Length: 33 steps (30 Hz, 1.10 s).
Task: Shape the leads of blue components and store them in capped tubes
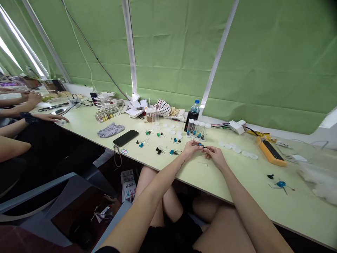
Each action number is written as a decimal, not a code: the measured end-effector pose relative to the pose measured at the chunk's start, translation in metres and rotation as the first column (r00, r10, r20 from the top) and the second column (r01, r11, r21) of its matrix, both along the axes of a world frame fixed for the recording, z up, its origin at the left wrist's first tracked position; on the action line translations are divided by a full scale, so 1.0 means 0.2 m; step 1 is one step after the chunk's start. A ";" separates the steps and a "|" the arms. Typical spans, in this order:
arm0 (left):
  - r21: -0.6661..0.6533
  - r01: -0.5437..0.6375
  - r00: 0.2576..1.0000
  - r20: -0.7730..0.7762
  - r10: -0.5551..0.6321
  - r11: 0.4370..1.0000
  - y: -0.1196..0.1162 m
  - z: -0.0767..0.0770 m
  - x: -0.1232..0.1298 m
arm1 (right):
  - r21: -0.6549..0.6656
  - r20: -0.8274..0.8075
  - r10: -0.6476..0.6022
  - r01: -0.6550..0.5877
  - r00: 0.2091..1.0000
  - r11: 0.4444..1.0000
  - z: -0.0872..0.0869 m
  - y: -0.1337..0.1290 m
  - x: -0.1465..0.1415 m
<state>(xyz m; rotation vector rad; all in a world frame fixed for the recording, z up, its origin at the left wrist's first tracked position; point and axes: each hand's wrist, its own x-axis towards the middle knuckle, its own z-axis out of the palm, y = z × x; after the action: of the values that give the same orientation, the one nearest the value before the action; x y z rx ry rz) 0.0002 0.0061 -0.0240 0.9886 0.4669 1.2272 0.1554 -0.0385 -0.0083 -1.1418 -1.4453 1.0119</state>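
Observation:
My left hand (192, 149) is closed on a small blue and black part (200, 144) just above the table. From the other side my right hand (214, 156) pinches the black end of the same part; its exact kind is too small to make out. A thin L-shaped hex key (203, 163) lies on the table below my hands. To the left, small blue pieces (171, 151), black pieces (158, 151) and green pieces (158, 134) lie in little groups with thin metal rods. Behind my hands stand several clear tubes (196, 128) with white caps, holding blue and dark parts.
A black phone (125, 138) and a grey cloth (111, 130) lie left on the table (184, 175). White lids (237, 149), an orange power strip (271, 151) and a blue part (281, 184) lie right. A propped phone (190, 119) stands behind the tubes. Other people sit at far left.

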 end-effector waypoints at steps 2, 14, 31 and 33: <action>-0.010 0.001 1.000 0.009 -0.001 1.000 -0.01 0.01 0.00 | 0.006 -0.003 -0.002 0.002 1.000 1.000 0.00 0.00 0.00; -0.013 -0.019 1.000 0.025 0.019 1.000 -0.05 0.04 -0.02 | 0.002 0.067 0.014 -0.015 0.998 1.000 0.00 -0.01 -0.03; -0.053 -0.066 0.998 -0.002 0.066 0.996 -0.10 0.03 -0.09 | 0.121 0.488 -0.037 -0.026 0.872 0.992 0.05 -0.02 -0.02; -0.076 -0.074 0.997 0.032 0.076 0.994 -0.10 0.03 -0.09 | 0.125 0.483 -0.033 -0.032 0.875 0.992 0.03 -0.02 -0.01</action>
<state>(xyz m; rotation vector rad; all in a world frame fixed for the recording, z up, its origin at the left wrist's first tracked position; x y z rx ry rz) -0.0174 -0.0142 -0.0177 0.8917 0.5231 1.2831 0.1540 -0.0416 -0.0021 -1.3601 -1.8748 0.6363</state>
